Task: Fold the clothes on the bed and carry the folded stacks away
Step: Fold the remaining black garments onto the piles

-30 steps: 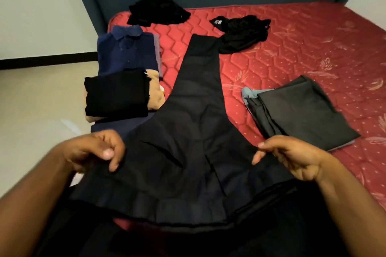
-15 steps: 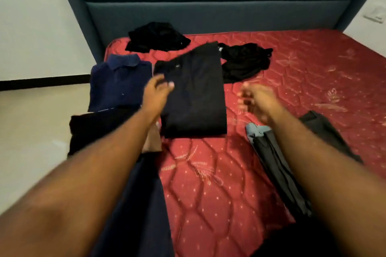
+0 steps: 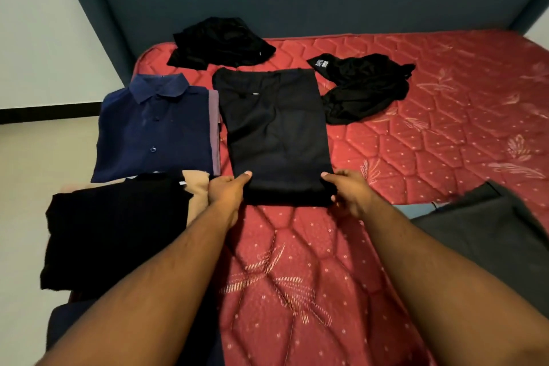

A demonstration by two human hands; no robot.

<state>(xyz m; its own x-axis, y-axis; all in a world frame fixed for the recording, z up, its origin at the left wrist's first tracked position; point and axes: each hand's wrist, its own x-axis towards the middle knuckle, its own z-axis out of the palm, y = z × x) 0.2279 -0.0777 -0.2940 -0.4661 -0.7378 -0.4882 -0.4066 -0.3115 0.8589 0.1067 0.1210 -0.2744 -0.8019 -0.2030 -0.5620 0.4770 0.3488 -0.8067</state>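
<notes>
Black trousers, folded in half, lie flat in the middle of the red mattress. My left hand grips their near left corner, thumb on top. At the near right corner my right hand holds the fold the same way. To the left sits a folded navy shirt on a purple garment, with a folded black garment over a tan one nearer me. Folded grey trousers lie at the right.
Two crumpled black garments lie near the headboard, one at the back left, one at the back right. The blue padded headboard closes the far side. The mattress's left edge borders a beige floor.
The trousers went from spread out towards me to folded in half on the mattress. Both hands moved from mid-air above them to gripping the near corners of the fold.
</notes>
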